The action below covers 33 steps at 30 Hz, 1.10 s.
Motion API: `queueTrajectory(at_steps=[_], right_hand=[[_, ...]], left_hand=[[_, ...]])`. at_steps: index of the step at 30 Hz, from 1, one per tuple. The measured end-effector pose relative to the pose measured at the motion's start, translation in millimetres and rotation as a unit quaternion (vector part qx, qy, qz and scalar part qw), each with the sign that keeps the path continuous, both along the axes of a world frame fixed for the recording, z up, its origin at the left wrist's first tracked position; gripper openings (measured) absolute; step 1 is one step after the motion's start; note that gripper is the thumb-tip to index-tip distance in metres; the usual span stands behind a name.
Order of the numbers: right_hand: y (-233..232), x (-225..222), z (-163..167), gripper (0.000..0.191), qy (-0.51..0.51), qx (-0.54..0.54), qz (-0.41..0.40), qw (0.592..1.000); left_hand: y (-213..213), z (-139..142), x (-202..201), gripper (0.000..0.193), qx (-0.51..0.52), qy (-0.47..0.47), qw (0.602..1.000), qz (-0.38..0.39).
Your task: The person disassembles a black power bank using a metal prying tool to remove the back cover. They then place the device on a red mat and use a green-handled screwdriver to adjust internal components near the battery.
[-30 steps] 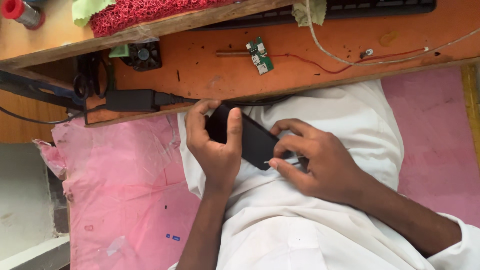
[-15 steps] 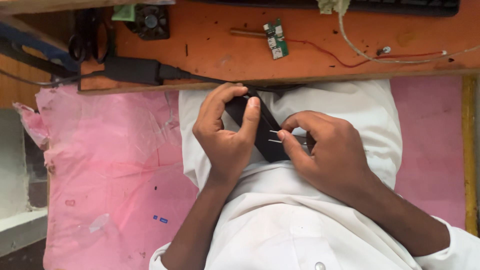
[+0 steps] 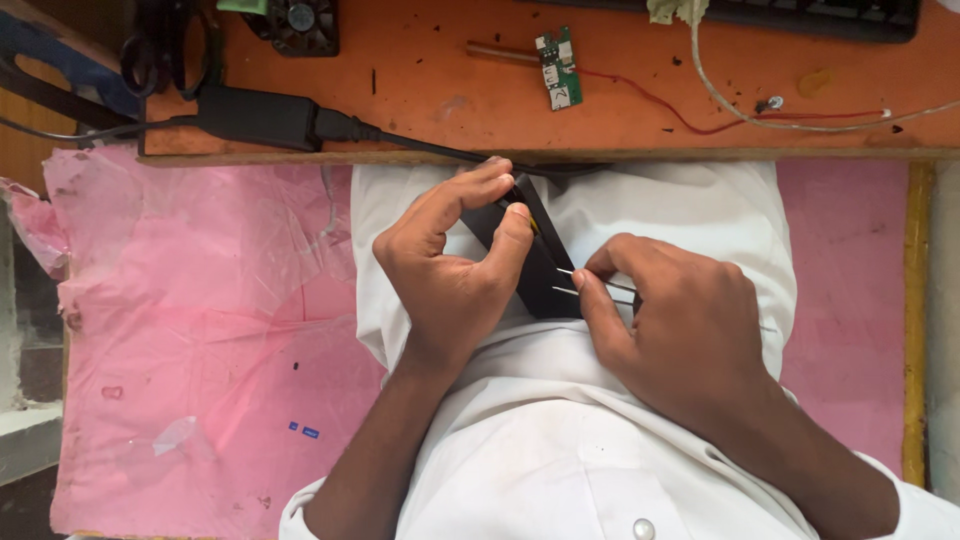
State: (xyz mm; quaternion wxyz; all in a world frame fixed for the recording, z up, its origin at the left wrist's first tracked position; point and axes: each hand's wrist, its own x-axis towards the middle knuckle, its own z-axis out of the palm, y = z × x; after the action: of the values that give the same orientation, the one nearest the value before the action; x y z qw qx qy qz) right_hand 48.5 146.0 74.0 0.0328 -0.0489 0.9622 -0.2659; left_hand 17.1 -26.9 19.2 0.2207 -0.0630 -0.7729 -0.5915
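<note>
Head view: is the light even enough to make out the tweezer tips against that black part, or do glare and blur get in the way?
Head view: soft, even light, no hard shadows or glare; the tweezers in the right hand show sharp and bright against the black part held by the left hand; the part itself reads as flat black, with surface detail lost; the white shirt is bright, not blown out.

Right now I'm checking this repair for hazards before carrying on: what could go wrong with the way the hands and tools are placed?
1. The right hand aims metal tweezers at the edge of the black device; a slip might scratch it or jab the left hand thumb beside the tips.
2. The device is held over the lap, off the orange table, so any loosened small part could fall into the white clothing.
</note>
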Motion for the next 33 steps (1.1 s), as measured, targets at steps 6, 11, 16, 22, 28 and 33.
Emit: queueTrajectory(at_steps=[6, 11, 16, 22, 28, 33], right_hand=[[5, 4, 0, 0.011, -0.032, 0.01, -0.008, 0.999], [4, 2, -1, 0.011, -0.045, 0.014, -0.02, 0.999], [2, -1, -1, 0.013, -0.003, 0.019, -0.006, 1.0], [-1, -3, 2, 0.013, -0.003, 0.017, -0.003, 1.0], [-4, 0, 10, 0.014, -0.026, 0.11, -0.002, 0.994], [-4, 3, 13, 0.015, -0.008, 0.113, -0.002, 0.994]], left_hand=[[-1, 0, -1, 0.018, 0.023, -0.008, 1.0, -0.011], [-1, -1, -3, 0.018, 0.011, -0.003, 1.0, -0.008], [2, 1, -5, 0.018, -0.008, 0.007, 1.0, -0.006], [3, 3, -5, 0.02, -0.007, 0.001, 1.0, -0.011], [7, 5, -5, 0.019, -0.039, 0.012, 0.999, -0.006], [12, 8, -1, 0.02, -0.072, 0.02, 0.997, -0.003]])
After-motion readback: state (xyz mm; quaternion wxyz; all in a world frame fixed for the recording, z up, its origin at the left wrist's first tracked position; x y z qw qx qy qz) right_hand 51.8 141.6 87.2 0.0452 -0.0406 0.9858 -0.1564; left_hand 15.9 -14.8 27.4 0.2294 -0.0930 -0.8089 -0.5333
